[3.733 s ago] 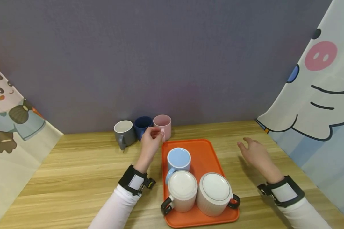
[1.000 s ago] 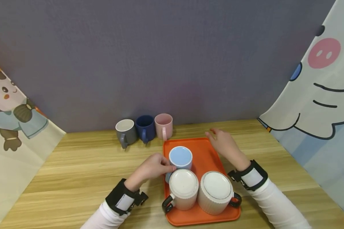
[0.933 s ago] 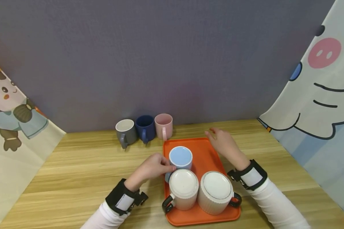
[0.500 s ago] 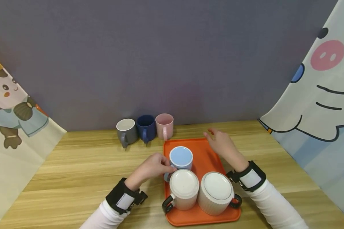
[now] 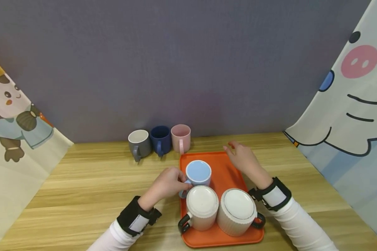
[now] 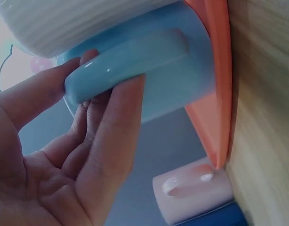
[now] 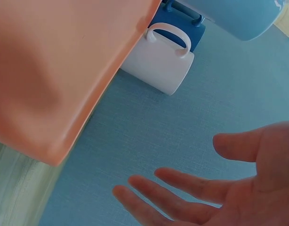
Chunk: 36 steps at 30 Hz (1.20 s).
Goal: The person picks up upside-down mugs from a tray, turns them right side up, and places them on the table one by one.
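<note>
Your left hand (image 5: 166, 182) held the light blue mug (image 5: 198, 170) by its handle (image 6: 125, 63), thumb and fingers pinching it from both sides. The mug stood upside down on the orange tray (image 5: 221, 164), by the left edge and in the far half. Your right hand (image 5: 243, 158) gripped nothing; its fingers lay loose near the tray's far right corner.

The mug looked like glazed ceramic, so you could expect it to be hard and stiff, light enough for one hand, slippery on its smooth wall and easy to chip. The handle seemed the surest hold, though a ribbed mug stood close against its near side and left your fingertips little room.

You had six mugs and one tray. Three mugs were on the tray, all bottom up: the blue one and two pale ribbed ones with black handles, the left ribbed mug (image 5: 202, 205) and the right ribbed mug (image 5: 237, 209), side by side towards the near edge. Three stood upright along the back edge of the worktop (image 5: 81, 188): a grey mug (image 5: 139, 143), a navy mug (image 5: 161, 140) and a pink mug (image 5: 180, 136), the pink by the tray's far left corner.
</note>
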Available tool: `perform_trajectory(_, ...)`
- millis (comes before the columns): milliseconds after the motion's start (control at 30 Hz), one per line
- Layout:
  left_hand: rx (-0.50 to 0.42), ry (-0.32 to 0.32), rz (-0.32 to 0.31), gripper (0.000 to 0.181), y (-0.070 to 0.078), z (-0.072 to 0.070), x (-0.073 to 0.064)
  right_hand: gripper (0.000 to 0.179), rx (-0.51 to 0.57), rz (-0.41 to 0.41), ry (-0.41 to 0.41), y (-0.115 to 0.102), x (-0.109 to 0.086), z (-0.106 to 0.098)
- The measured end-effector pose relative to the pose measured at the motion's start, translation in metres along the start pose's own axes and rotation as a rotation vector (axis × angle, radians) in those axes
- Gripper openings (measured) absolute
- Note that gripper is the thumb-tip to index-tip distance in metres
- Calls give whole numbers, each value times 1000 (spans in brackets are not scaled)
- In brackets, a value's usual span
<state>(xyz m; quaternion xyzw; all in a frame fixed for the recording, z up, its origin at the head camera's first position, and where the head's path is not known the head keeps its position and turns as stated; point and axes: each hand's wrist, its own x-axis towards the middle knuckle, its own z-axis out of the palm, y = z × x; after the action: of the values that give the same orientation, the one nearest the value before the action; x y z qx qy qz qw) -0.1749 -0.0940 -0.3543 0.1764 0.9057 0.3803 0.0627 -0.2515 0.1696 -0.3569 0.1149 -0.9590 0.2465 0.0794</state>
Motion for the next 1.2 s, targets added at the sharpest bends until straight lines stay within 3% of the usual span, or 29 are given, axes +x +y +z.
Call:
perform_trajectory(267, -36, 6, 0, 31, -2, 3, 4, 50, 3, 10, -21, 2, -1, 0)
perform_trajectory(467, 22, 76, 29, 32, 1, 6, 4, 51, 5, 19, -39, 2, -1, -2)
perform_trajectory(633, 19, 137, 31, 25, 1, 5, 5, 51, 2, 22, -48, 2, -1, -4)
perform_trajectory(1067, -131, 289, -64, 17, -15, -2, 14, 53, 30, 32, -46, 3, -1, -12)
perform_trajectory(1200, -316, 322, -119, 12, -18, 0, 20, 54, 51, 38, -61, 1, -1, -16)
